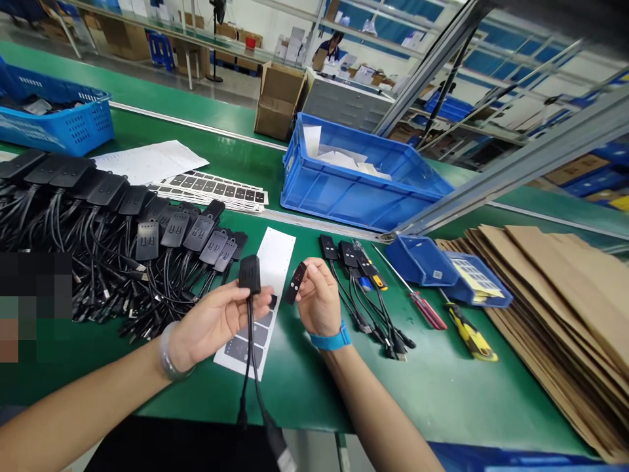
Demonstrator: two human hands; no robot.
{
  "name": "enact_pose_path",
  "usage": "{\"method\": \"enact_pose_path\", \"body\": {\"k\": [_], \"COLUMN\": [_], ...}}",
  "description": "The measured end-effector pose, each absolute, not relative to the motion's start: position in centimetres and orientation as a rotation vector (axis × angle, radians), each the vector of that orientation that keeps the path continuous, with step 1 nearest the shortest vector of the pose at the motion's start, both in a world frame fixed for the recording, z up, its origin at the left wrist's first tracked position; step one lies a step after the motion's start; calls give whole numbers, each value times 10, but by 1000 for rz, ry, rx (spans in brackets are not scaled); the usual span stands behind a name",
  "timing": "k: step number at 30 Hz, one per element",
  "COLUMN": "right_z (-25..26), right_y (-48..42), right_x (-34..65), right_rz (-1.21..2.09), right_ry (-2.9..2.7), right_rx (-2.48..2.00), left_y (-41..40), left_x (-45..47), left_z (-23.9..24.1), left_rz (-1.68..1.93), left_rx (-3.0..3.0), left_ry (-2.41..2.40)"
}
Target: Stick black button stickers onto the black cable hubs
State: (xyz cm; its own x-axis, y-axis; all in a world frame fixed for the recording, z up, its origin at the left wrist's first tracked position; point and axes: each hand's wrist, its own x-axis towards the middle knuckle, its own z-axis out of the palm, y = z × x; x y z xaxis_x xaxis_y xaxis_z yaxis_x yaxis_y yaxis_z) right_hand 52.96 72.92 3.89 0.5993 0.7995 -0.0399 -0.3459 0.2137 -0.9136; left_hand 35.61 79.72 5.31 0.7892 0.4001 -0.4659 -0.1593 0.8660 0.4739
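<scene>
Between thumb and fingers, my left hand (pixel 216 321) holds a small black controller box (pixel 249 274) whose two cables hang down past the bench edge. My right hand (pixel 317 298) pinches a black label (pixel 295 283) with small red and white marks, slightly apart from the box. Beneath both hands lies a white label sheet (pixel 276 252) with several dark labels on its lower part. To the left, many black cabled boxes (pixel 148 240) lie in a dense row. Right of my right hand are a few labelled boxes (pixel 348 254) with their cables.
A blue crate (pixel 339 190) holding papers stands behind. Two small blue bins (pixel 417 259), a red-handled screwdriver (pixel 427 311) and a yellow-black tool (pixel 472 334) lie right, beside stacked cardboard (pixel 560 295). More label sheets (pixel 216 190) and a blue basket (pixel 63 128) are left. A person (pixel 334 47) sits far back.
</scene>
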Motion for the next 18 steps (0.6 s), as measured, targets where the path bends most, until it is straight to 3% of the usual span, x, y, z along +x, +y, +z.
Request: {"method": "enact_pose_path", "body": {"k": [7, 18], "right_z": [38, 44], "right_y": [724, 718], "right_x": [525, 516], "right_rz": [827, 687], "right_ry": [-705, -911], "right_rx": [-1188, -1363], "left_y": [784, 782], "left_x": [358, 358], "left_z": [45, 46], "left_rz": [240, 210], "left_rx": [908, 901], "left_ry": [551, 466]}}
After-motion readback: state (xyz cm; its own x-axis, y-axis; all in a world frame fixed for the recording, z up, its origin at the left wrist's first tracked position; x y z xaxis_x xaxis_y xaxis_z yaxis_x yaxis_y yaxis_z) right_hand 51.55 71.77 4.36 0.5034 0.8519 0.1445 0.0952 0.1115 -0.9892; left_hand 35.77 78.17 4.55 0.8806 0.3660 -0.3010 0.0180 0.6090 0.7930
